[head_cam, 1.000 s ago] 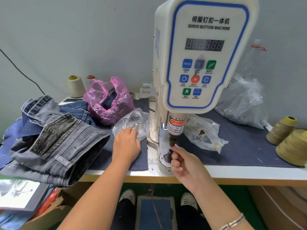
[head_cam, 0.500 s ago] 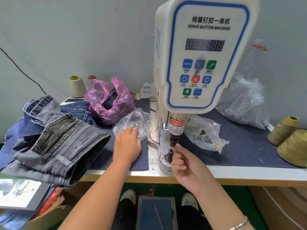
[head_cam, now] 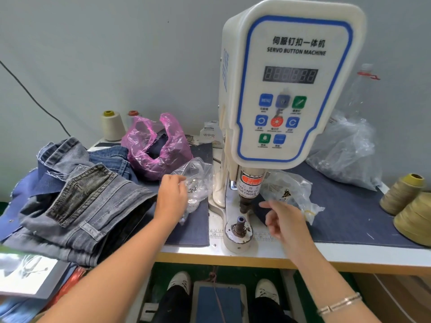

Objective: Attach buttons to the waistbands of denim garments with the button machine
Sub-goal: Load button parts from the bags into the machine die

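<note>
Our left hand sits at the clear button bag just left of the button machine, fingers curled into it; can't tell if we've pinched a button. Right hand hovers loose and empty just right of the lower die. No garment's under the machine, so this button's not on. Two denim garments piled well left, four thread cones, one foot pedal below.

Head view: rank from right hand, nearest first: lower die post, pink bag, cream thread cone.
From the right hand:
1. lower die post, just to its left on the machine base.
2. pink bag, back left, beyond the machine.
3. cream thread cone, far back left by the wall.
</note>
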A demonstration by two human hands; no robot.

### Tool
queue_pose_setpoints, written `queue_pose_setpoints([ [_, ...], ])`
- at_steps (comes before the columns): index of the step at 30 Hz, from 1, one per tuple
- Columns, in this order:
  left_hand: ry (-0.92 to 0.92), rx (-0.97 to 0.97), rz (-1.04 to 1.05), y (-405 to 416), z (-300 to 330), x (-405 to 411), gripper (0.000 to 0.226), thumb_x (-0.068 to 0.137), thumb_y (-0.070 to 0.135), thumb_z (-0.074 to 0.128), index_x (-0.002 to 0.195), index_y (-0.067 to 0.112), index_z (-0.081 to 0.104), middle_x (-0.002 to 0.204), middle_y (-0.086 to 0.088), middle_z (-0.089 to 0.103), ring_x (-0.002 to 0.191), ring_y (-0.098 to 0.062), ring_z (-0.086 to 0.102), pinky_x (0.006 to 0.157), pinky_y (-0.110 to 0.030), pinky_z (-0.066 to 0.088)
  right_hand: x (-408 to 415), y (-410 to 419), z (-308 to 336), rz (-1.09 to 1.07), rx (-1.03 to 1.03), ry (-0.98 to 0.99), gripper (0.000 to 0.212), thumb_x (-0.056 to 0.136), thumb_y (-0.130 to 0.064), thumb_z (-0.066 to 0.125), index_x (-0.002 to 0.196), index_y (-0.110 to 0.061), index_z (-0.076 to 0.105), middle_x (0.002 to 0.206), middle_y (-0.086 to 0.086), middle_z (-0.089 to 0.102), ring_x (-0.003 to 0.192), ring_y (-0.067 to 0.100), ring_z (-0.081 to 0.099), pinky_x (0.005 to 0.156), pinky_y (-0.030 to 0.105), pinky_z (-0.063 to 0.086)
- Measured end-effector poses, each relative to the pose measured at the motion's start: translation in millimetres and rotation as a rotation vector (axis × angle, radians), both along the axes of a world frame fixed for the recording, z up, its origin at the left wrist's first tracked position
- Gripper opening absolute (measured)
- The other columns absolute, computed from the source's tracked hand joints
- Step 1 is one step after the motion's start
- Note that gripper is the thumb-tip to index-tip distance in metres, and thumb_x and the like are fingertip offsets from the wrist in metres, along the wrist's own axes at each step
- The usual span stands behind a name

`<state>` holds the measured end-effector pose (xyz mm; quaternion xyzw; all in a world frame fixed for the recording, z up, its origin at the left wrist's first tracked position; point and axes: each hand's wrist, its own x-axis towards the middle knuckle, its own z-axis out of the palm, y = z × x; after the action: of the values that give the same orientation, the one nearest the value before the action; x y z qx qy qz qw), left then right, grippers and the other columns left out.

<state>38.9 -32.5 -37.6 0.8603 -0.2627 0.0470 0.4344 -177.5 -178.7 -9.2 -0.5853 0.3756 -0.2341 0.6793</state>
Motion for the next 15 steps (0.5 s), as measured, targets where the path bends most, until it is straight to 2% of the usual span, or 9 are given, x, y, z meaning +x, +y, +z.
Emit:
queue_pose_setpoints([
  [3,-0.073,0.334,-0.055,-2,14,16,0.025,0.096,0.010,0.047,0.111,0.015,0.067,0.116,-0.005,0.060,0.109,-0.025,0.057,0.090,-0.034,0.041,5,-18,-15,0.006,-0.325,0.165,0.020,0.099,-0.017,0.049,0.094,-0.014,0.068,0.057,0.001,0.053,0.038,0.003,0.043,0.038,0.015,0.035],
  [6,-0.192,0.614,-0.107,-6,20,23,0.025,0.097,0.021,0.048,0.112,0.029,0.066,0.118,0.003,0.061,0.111,-0.020,0.057,0.091,-0.034,0.039,2,-23,-31,0.032,-0.427,0.121,0.019,0.097,-0.015,0.052,0.090,-0.019,0.070,0.056,-0.004,0.055,0.041,0.000,0.044,0.040,0.015,0.036],
  [10,-0.345,0.702,-0.137,-12,17,25,0.026,0.099,0.029,0.046,0.118,0.034,0.063,0.117,0.004,0.061,0.109,-0.019,0.059,0.086,-0.034,0.041,1,-25,-38,0.037,-0.468,0.089,0.022,0.097,-0.015,0.052,0.086,-0.026,0.068,0.058,-0.004,0.057,0.043,0.000,0.047,0.041,0.014,0.037],
  [15,-0.418,0.740,-0.118,-18,13,27,0.023,0.096,0.027,0.048,0.108,0.033,0.068,0.108,0.006,0.062,0.100,-0.018,0.061,0.076,-0.030,0.037,1,-25,-41,0.047,-0.474,0.068,0.021,0.098,-0.016,0.052,0.087,-0.026,0.068,0.060,-0.003,0.056,0.043,0.001,0.047,0.042,0.016,0.038],
])
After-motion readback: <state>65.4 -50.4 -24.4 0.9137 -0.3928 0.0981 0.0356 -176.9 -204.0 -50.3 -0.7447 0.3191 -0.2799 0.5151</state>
